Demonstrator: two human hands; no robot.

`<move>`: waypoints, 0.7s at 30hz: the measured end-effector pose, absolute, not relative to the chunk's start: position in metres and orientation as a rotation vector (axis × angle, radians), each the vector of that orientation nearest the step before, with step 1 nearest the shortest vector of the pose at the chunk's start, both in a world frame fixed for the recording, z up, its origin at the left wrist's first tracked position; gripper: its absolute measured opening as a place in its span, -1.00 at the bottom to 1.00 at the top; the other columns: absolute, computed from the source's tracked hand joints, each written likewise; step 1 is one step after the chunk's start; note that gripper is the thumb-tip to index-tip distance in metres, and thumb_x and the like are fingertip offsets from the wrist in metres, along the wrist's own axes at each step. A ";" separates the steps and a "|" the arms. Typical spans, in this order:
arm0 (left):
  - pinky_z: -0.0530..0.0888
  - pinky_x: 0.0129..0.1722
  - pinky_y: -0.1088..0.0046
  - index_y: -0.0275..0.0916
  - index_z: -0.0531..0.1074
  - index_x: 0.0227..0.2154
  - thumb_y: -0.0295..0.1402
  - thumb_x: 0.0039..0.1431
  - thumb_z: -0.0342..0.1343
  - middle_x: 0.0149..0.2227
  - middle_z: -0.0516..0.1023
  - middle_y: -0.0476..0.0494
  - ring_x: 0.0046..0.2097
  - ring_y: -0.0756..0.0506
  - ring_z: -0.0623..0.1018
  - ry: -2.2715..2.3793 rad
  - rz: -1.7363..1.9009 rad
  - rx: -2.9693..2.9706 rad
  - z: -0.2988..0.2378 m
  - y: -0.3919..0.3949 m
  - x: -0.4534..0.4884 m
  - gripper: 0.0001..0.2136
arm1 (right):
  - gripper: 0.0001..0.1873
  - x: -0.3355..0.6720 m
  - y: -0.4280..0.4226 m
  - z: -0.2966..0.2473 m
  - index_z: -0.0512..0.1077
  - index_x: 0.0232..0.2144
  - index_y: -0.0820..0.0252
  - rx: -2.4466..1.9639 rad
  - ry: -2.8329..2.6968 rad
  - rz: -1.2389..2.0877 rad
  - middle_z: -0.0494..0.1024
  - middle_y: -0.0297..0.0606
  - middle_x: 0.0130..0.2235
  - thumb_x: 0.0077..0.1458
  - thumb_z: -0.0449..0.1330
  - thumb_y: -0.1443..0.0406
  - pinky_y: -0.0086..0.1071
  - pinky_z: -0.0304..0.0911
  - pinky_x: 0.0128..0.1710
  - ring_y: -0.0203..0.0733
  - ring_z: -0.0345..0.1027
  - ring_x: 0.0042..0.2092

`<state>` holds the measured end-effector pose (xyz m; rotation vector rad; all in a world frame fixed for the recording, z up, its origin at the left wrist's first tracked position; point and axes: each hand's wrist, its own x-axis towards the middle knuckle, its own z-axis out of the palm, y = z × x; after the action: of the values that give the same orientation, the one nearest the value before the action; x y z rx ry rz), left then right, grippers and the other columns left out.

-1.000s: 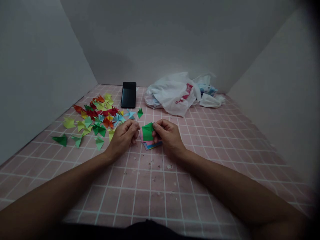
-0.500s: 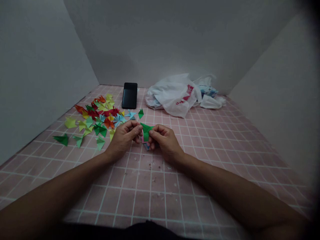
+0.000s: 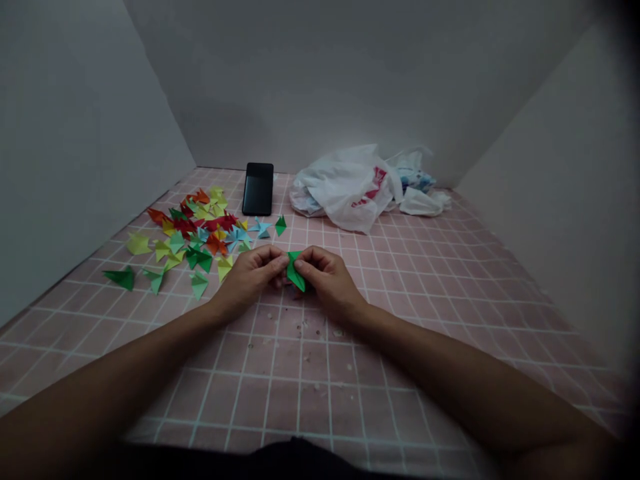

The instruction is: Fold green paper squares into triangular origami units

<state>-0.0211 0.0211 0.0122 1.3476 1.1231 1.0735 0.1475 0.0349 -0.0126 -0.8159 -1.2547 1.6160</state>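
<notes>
Green paper [image 3: 295, 271] pinched between left hand [image 3: 249, 280] and right hand [image 3: 327, 280], now folded narrower
Once a broad square, it is held tight by the fingers above the desk [image 3: 280, 400], its point angled downward; folded paper pieces [image 3: 190, 240] are scattered to the left, with a phone [image 3: 258, 189] and plastic bag [image 3: 345, 190] beyond

A phone [image 3: 258, 189] lies between origami pieces [image 3: 186, 227] and a bag [image 3: 345, 190], apparently on a mat [image 3: 280, 400].
</notes>
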 end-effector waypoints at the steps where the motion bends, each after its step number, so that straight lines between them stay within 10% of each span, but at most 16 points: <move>1: 0.39 -0.48 0.56 -0.26 0.46 -0.42 -0.18 0.16 0.25 -0.51 0.46 0.04 -0.51 0.06 0.43 1.113 1.082 1.333 0.011 0.021 -0.021 -0.76 | -0.67 0.147 0.035 -0.012 0.38 -0.45 0.15 -0.828 -1.253 1.612 0.43 -0.42 -0.48 0.04 0.38 0.09 -0.43 0.32 -0.54 -0.34 0.29 -0.51; 21: 0.38 -0.50 0.57 -0.27 0.49 -0.39 -0.20 0.14 0.25 -0.54 0.47 0.05 -0.54 0.06 0.44 1.157 1.106 1.377 0.011 0.022 -0.022 -0.79 | -0.76 0.147 0.036 -0.012 0.35 -0.47 0.16 -0.836 -1.364 1.533 0.39 -0.42 -0.50 0.10 0.29 0.18 -0.42 0.20 -0.52 -0.35 0.23 -0.50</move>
<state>-0.0219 0.0220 0.0109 1.3774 1.1568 1.1057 0.1471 0.0360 -0.0118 -0.8362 -1.3637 1.5333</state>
